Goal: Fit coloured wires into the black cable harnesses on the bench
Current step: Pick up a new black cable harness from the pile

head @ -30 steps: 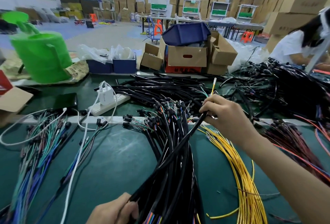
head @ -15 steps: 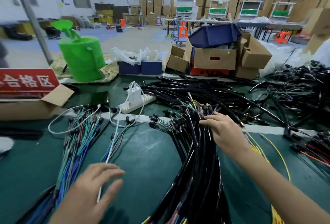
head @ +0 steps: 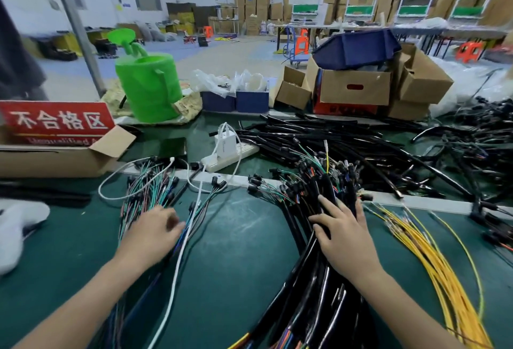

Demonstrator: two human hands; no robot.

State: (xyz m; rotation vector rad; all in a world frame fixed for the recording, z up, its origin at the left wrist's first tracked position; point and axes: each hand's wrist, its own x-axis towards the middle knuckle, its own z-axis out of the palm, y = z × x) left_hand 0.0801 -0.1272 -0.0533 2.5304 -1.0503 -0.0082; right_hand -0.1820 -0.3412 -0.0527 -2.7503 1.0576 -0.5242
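Two hands down: right hand (head: pixel 344 237) is resting, fingers spread, on black harnesses (head: pixel 306 268) near centre. Left hand (head: pixel 151 233) is blurred, finger state unclear, and is lying over coloured wires (head: pixel 144 190) at left. Far blue bins (head: pixel 251 102) are holding plastic bags (head: pixel 211 82).

Two bare hands, left hand (head: pixel 151 233) blurred at the fingers (edges smeared), right hand (head: pixel 345 233) sharp, left forearm (head: pixel 88 309) and right forearm (head: pixel 402 315) bare behind the wrists

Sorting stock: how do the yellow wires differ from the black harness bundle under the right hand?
The yellow wires are thin strands of one colour; the black harness bundle is thick sleeves with mixed-colour leads at the far end. The right hand rests on the black harness bundle; nothing touches the yellow wires. Both lie on the green mat.
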